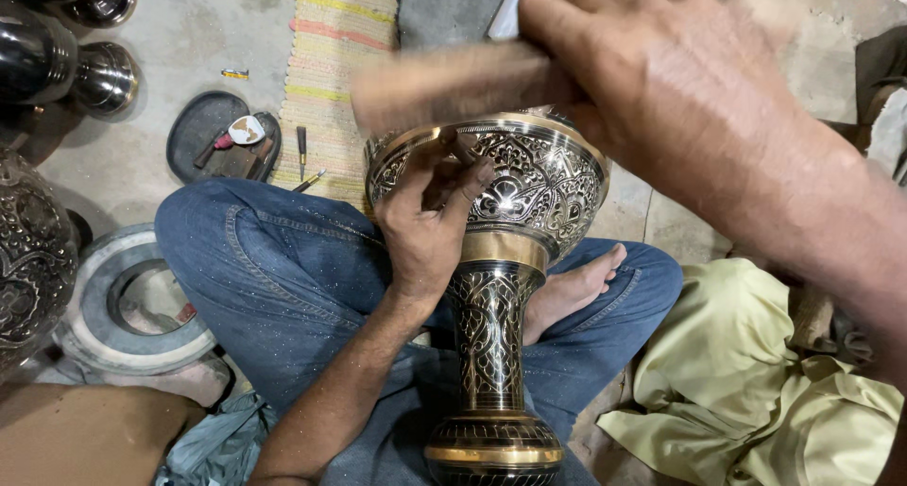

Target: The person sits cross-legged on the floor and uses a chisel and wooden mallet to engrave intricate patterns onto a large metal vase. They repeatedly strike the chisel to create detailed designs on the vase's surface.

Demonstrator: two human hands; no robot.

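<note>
Engraved brass vase (501,288): lying across crossed legs, bowl far. Left hand (430,226) fingers closed on a chisel (458,146) at the rim, steadying it. Right hand (661,80) grips a blurred wooden mallet (444,85) above.

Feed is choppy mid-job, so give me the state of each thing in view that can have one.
Engraved brass vase: lying across the lap, bowl end away from the person.
Left hand: on the vase's bowl, pinching a thin tool.
Right hand: raised, gripping a motion-blurred wooden stick.
Yellow-green cloth: crumpled on the floor.
Grey ring: lying flat.
</note>
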